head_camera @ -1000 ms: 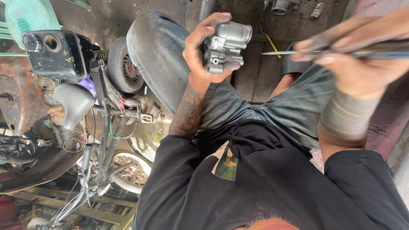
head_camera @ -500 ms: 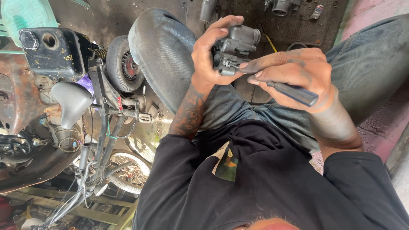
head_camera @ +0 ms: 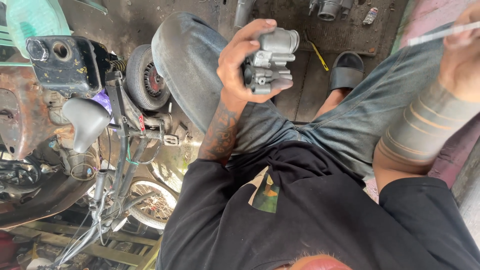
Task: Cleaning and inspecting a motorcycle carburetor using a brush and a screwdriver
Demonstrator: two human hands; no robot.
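My left hand [head_camera: 240,60] is raised over my lap and grips a grey metal carburettor [head_camera: 272,62] with a round throat at its top. My right hand [head_camera: 462,55] is far off at the right edge, partly cut off by the frame. It holds a thin metal tool [head_camera: 432,34] whose shaft points left, well clear of the carburettor. My forearms are tattooed. I sit with blue jeans [head_camera: 200,75] and a black shirt [head_camera: 300,215] below the hands.
A stripped motorcycle frame [head_camera: 120,130] lies at the left with a black tank [head_camera: 70,62], a small wheel [head_camera: 145,80] and a spoked wheel [head_camera: 152,202]. A black sandal [head_camera: 347,70], a yellow-handled tool [head_camera: 316,52] and metal parts [head_camera: 327,7] lie on the dirty floor.
Half a second ago my right hand had the tool's tip at the carburettor; it has since pulled away to the right. My left hand keeps the carburettor in about the same place.
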